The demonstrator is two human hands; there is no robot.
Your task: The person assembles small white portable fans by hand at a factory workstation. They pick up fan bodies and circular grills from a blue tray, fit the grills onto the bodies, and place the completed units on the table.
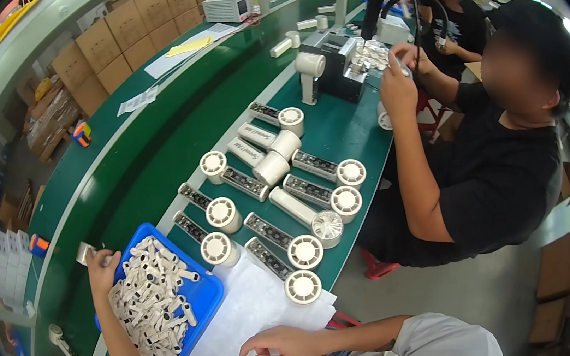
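Note:
My left hand (103, 270) reaches past the far left corner of a blue tray (207, 287), its fingers curled at a white piece (84, 253) on the green belt; the piece is partly hidden, its kind unclear. Many small white parts with dark ends (154, 301) fill the tray. My right hand (281, 347) hovers over or rests on white sheets (244, 311), holding nothing, fingers loosely bent and apart. Beyond the sheets lie several white handheld fans, some with the handle open on a circuit board, such as a fan (303, 286) near me. One fan (327, 228) shows clear blades.
To the right a co-worker (497, 166) in black holds something small by a black machine (332, 65). An upright white fan (309, 75) stands beside that machine. Orange tape rolls (38, 244), papers (137, 101) and a grey-white instrument box (227, 8) line the far side.

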